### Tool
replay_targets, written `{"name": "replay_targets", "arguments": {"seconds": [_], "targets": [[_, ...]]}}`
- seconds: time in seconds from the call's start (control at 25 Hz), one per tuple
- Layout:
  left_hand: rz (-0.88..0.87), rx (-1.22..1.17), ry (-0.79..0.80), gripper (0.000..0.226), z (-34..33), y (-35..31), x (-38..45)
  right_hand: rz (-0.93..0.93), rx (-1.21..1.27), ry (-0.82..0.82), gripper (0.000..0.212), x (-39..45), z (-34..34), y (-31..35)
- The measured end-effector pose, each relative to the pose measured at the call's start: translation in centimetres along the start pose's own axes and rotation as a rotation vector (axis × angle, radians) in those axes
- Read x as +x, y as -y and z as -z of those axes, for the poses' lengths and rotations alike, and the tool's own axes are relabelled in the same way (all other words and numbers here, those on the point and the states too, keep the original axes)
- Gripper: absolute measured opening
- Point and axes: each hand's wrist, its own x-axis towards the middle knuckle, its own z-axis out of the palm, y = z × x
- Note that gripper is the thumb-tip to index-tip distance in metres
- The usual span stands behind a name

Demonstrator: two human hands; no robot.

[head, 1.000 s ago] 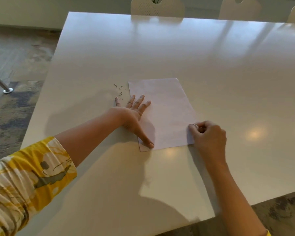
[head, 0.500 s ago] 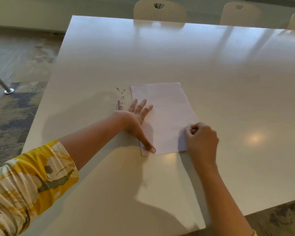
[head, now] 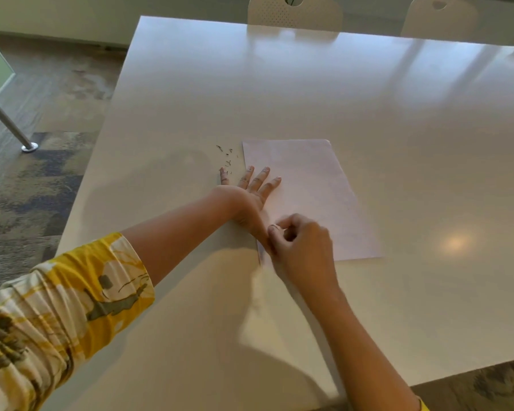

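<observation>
A white sheet of paper [head: 312, 185] lies flat on the white table [head: 324, 84]. My left hand [head: 250, 194] rests flat on the sheet's left side with its fingers spread and straight. My right hand [head: 301, 247] sits at the sheet's near left corner, beside my left thumb, with its fingers curled. It hides that corner, so I cannot see whether it pinches the paper.
Several tiny dark specks [head: 227, 157] lie on the table just left of the paper. Two pale chairs [head: 294, 10] stand at the far edge. A metal table leg [head: 12, 127] stands on the carpet at the left.
My right hand has slid left along the paper's near edge, from the near right corner to the near left corner. My left hand has stayed pressed on the sheet.
</observation>
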Motion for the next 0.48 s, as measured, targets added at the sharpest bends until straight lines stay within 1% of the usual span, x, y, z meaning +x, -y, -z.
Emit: {"name": "replay_targets", "arguments": {"seconds": [0.04, 0.08, 0.2, 0.24, 0.28, 0.36, 0.4, 0.44, 0.48], "targets": [[-0.002, -0.005, 0.000, 0.168, 0.0, 0.0, 0.0, -0.003, 0.016, -0.012, 0.010, 0.1, 0.2, -0.3], [-0.005, -0.019, 0.011, 0.172, 0.2, 0.0, -0.1, -0.058, 0.007, -0.058, 0.011, 0.9, 1.4, -1.2], [-0.015, -0.045, 0.027, 0.176, 0.3, 0.0, -0.3, -0.219, -0.130, -0.235, 0.013, 3.1, 5.5, -3.7], [-0.015, -0.044, 0.025, 0.175, 0.3, 0.1, -0.3, -0.218, -0.149, -0.260, 0.014, 3.1, 5.3, -3.5], [-0.014, -0.043, 0.019, 0.173, 0.2, 0.1, -0.2, -0.166, -0.137, -0.241, 0.014, 2.8, 4.2, -2.5], [-0.014, -0.023, -0.007, 0.167, 0.0, 0.2, 0.0, -0.005, -0.039, -0.050, 0.011, 0.8, 0.5, -0.2], [-0.017, -0.007, -0.016, 0.165, -0.1, 0.2, 0.1, 0.040, 0.001, 0.013, 0.010, 0.0, -0.5, 0.3], [-0.019, -0.006, -0.012, 0.167, -0.1, 0.2, 0.1, 0.046, -0.002, 0.011, 0.010, 0.2, -0.3, -0.1], [-0.018, -0.017, 0.004, 0.172, -0.1, 0.3, 0.1, -0.005, -0.034, -0.032, 0.011, 1.2, 1.0, -1.0]]}}
